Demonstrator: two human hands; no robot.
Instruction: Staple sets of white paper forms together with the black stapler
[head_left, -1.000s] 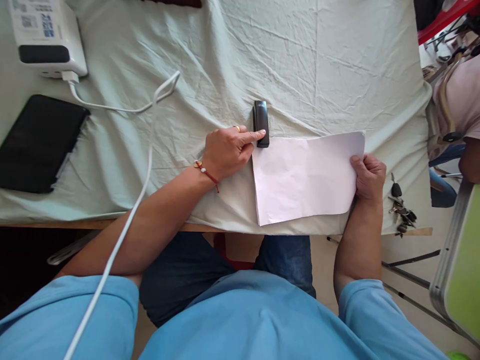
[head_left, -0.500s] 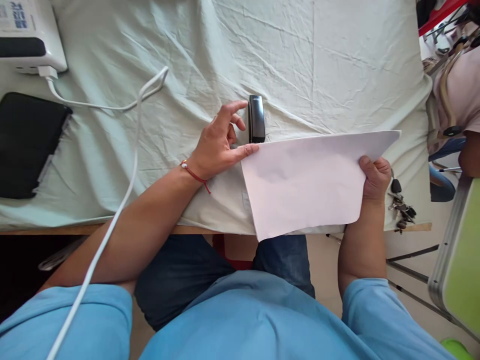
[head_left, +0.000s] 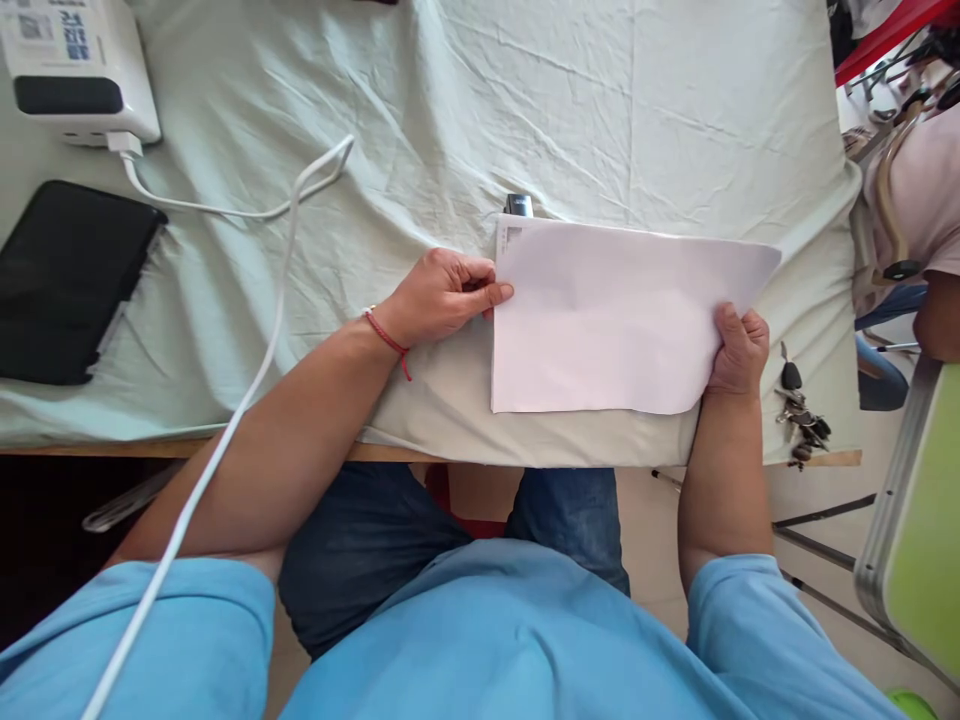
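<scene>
White paper [head_left: 607, 320], maybe more than one sheet, is held level above the cloth-covered table [head_left: 420, 400]. My left hand [head_left: 450, 295] pinches its left edge, thumb on top and fingers curled beneath. At the right edge my right hand [head_left: 739, 350] grips it the same way, with the thumb over the sheet. A small printed block shows in the paper's upper left corner. Just beyond the top edge pokes the end of a black stapler-like object [head_left: 518, 205]; the paper covers the rest of it.
A white power box [head_left: 90, 70] with a white cable [head_left: 279, 270] stands at the upper left, the cable crossing over my left arm. Below it lies a black tablet-like case [head_left: 67, 280]. Keys [head_left: 804, 415] lie at the right corner. Another person [head_left: 915, 190] sits at the right, near a green table [head_left: 926, 540].
The paper has turned level and moved away from me, now covering most of the black object. My left hand has gone from spread fingers to a pinch on the paper's left edge.
</scene>
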